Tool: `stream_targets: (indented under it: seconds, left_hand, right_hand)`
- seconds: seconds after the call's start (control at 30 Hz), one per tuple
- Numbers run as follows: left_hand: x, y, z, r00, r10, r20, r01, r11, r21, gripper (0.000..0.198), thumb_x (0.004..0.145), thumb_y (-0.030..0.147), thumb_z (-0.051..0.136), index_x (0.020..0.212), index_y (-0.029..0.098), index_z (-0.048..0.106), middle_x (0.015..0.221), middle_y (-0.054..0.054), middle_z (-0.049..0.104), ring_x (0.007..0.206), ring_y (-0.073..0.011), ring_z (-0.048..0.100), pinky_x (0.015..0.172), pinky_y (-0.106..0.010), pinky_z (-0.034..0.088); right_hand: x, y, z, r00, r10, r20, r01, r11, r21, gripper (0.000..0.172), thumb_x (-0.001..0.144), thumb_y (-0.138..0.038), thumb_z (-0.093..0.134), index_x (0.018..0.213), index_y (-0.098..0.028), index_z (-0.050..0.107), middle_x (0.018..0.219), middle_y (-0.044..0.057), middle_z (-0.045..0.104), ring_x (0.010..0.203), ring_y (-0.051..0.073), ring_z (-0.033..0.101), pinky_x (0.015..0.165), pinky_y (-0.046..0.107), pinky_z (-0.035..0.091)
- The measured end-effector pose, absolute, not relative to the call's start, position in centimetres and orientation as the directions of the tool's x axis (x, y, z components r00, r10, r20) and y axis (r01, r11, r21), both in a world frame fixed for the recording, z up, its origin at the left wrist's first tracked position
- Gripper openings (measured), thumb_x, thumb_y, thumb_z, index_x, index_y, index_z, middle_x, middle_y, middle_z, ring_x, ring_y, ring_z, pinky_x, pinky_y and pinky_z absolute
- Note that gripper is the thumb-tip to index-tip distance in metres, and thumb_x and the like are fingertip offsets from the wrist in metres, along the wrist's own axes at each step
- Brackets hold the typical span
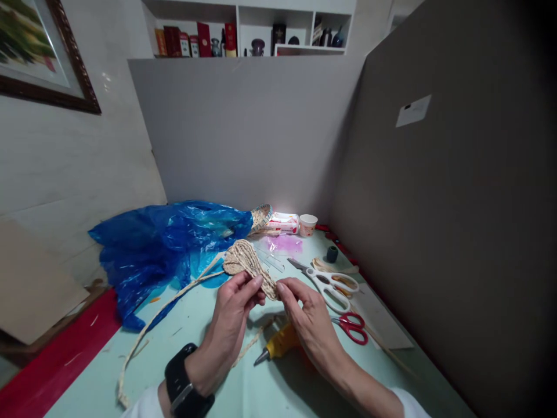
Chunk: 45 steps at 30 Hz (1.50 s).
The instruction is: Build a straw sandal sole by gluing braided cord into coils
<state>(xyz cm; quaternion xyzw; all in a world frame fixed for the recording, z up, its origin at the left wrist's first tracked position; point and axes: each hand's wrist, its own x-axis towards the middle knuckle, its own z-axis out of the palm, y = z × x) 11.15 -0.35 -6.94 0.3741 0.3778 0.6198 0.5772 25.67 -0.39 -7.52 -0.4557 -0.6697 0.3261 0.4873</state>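
Observation:
Both of my hands grip a flat oval piece of braided straw [246, 259] above the pale green table [204, 371]. My left hand [232, 316], with a black watch on the wrist, pinches its near edge with fingers closed. My right hand [304, 313] pinches the same edge just to the right. A long loose end of the straw braid [167, 305] trails from the piece across the table toward the near left. Under my right hand lies a yellow glue gun [278, 345].
A blue plastic bag [165, 244] covers the left rear of the table, a small woven basket [261, 217] at its end. White-handled scissors [326, 281] and red-handled scissors [352, 326] lie at the right. A tissue pack [284, 222], paper cup [308, 224] and grey partition walls [435, 191] bound the back.

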Motion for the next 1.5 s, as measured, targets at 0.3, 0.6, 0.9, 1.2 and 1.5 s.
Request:
stream_targets:
  seconds: [0.3,0.6,0.9,1.2,1.5]
  left_hand:
    - [10.5,-0.3,-7.1,-0.011,0.999,0.045,-0.393,-0.046,0.918,0.018,0.075,0.029,0.08,0.079,0.013,0.072,0.076,-0.002,0.064,0.064,-0.0118,0.052,0.065,-0.024,0.047]
    - [10.2,-0.9,-7.1,0.025,1.0,0.014,-0.414,-0.003,0.91,0.019,0.075,0.031,0.08,0.083,0.015,0.073,0.079,-0.002,0.064,0.066,-0.012,0.053,0.066,-0.024,0.047]
    - [10.4,-1.6,-7.2,-0.025,1.0,-0.007,-0.405,-0.004,0.914,0.02,0.075,0.029,0.081,0.086,0.017,0.07,0.078,0.001,0.062,0.067,-0.0109,0.051,0.067,-0.023,0.047]
    - [7.2,-1.2,-7.1,-0.126,0.991,-0.05,-0.308,0.009,0.951,0.041,0.072,0.037,0.082,0.105,0.016,0.071,0.088,-0.005,0.07,0.07,-0.0142,0.06,0.062,-0.024,0.051]
    - [4.7,0.8,-7.7,-0.223,0.974,0.043,-0.25,-0.1,0.963,0.025,0.064,0.031,0.083,0.079,0.014,0.072,0.062,0.003,0.056,0.051,-0.0077,0.044,0.047,-0.018,0.036]
  right_hand:
    - [25.8,-0.7,-7.4,-0.153,0.924,0.352,0.367,0.383,-0.847,0.03,0.096,-0.039,0.049,0.08,-0.02,0.065,0.078,0.003,0.068,0.075,0.019,0.06,0.072,0.028,0.042]
    - [25.6,-1.0,-6.5,-0.154,0.932,0.329,0.348,0.363,-0.865,0.023,0.092,-0.035,0.053,0.081,-0.019,0.065,0.075,0.002,0.067,0.072,0.018,0.059,0.067,0.027,0.042]
    - [25.5,-1.2,-6.6,-0.171,0.933,0.315,0.309,0.355,-0.883,0.021,0.09,-0.034,0.056,0.081,-0.019,0.066,0.076,0.002,0.067,0.072,0.017,0.058,0.071,0.028,0.042]
    - [25.9,-0.6,-6.3,-0.104,0.954,0.282,0.251,0.3,-0.921,0.022,0.087,-0.037,0.058,0.08,-0.018,0.064,0.074,0.001,0.064,0.071,0.016,0.056,0.068,0.027,0.041]
    - [26.1,0.6,-7.2,-0.105,0.956,0.275,0.185,0.29,-0.939,0.024,0.087,-0.04,0.059,0.081,-0.017,0.064,0.072,0.001,0.061,0.068,0.015,0.053,0.066,0.027,0.043]
